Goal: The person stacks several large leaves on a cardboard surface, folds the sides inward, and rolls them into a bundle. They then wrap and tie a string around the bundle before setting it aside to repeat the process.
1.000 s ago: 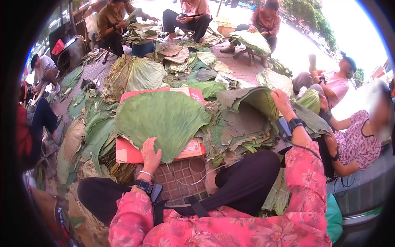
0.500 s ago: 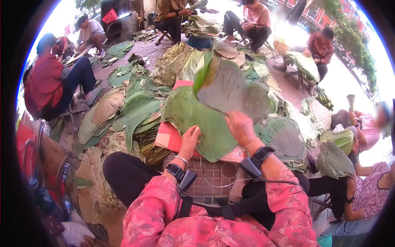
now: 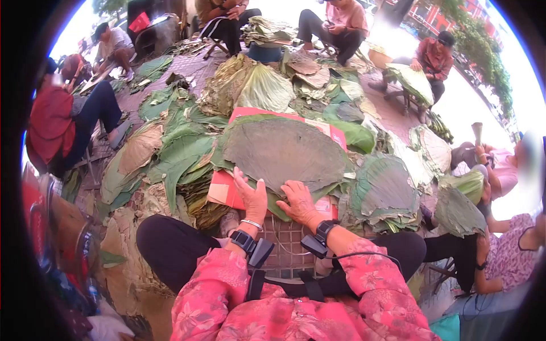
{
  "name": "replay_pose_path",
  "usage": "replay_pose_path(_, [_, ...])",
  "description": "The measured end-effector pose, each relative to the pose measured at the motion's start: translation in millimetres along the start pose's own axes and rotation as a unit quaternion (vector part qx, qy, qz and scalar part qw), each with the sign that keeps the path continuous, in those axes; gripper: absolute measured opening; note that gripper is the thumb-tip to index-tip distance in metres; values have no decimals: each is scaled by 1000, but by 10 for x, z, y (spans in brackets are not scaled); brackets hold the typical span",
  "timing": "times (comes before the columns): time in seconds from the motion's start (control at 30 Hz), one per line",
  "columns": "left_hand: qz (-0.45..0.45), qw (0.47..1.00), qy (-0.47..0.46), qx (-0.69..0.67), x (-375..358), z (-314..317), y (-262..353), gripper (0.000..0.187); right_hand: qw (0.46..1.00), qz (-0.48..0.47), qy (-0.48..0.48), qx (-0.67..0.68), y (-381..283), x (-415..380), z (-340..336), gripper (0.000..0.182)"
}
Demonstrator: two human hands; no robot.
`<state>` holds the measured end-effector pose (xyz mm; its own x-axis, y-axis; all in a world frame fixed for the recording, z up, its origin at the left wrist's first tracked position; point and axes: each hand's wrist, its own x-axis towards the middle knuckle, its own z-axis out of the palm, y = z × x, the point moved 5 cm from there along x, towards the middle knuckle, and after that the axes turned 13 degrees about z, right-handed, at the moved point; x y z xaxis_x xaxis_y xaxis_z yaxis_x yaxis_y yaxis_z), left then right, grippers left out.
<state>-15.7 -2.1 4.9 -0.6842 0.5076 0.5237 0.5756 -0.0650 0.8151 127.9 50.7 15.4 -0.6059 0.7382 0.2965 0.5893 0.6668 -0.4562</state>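
Observation:
A broad grey-brown lotus leaf (image 3: 284,149) lies flat across my lap-height work surface, its veins fanning outward. Under it a green lotus leaf (image 3: 219,153) shows along the left and lower edges. Both rest on a red cardboard sheet (image 3: 223,190). My left hand (image 3: 251,198), fingers stretched and apart, is at the lower left rim of the leaves. Beside it, my right hand (image 3: 300,203) lies palm down with spread fingers on the near edge. Neither hand grips anything.
Green leaf piles (image 3: 185,150) spread at the left, and a grey-green stack (image 3: 384,190) lies to the right. Behind the cardboard stands a heap of dried leaves (image 3: 244,85). Several people sit around, one in a red top (image 3: 51,122) at left. A blue tub (image 3: 265,52) stands farther back.
The grey-brown leaf, held up by my right hand before, now lies spread over the green leaf. My right hand has come down and left toward my left hand, its fingers opened.

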Motion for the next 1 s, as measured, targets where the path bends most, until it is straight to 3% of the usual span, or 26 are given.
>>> replay_pose_path(0.1, [193, 973, -124, 18, 69, 27, 474, 61, 999, 30, 1, 18, 58, -106, 6, 44])
replay_pose_path(0.2, [203, 945, -255, 29, -130, 234, 389, 56, 998, 37, -16, 57, 142, -96, 45, 44])
replay_pose_path(0.3, [216, 866, -432, 131, -388, 355, 73, 57, 995, 29, -67, 73, 374, -58, 21, 45])
replay_pose_path(0.33, [257, 857, -431, 121, -372, 296, 124, 63, 995, 23, -74, 68, 490, -91, -77, 44])
replay_pose_path(0.4, [260, 843, -453, 130, -354, 244, 237, 67, 990, 40, -129, 43, 707, -114, -448, 46])
replay_pose_path(0.47, [263, 843, -449, 138, -345, 265, 199, 73, 992, 32, -120, -13, 1084, -168, -941, 47])
replay_pose_path(0.63, [297, 844, -419, 154, -363, 322, 255, 63, 926, 243, -209, -198, 2298, -624, -2077, 52])
replay_pose_path(0.7, [301, 843, -413, 167, -317, 253, 278, 58, 921, 254, -193, -224, 2809, -981, -2221, 54])
replay_pose_path(0.73, [302, 842, -412, 169, -306, 277, 287, 57, 891, 271, -270, -245, 2858, -1072, -2232, 55])
replay_pose_path(0.8, [307, 839, -414, 173, -297, 301, 291, 53, 919, 274, -213, -186, 3008, -1270, -2231, 56])
replay_pose_path(0.9, [323, 832, -416, 177, -323, 292, 271, 50, 915, 345, -169, -123, 2973, -1316, -2303, 50])
replay_pose_path(1.0, [360, 823, -399, 182, -308, 306, 328, 44, 930, 321, -146, -104, 3030, -1327, -2300, 46])
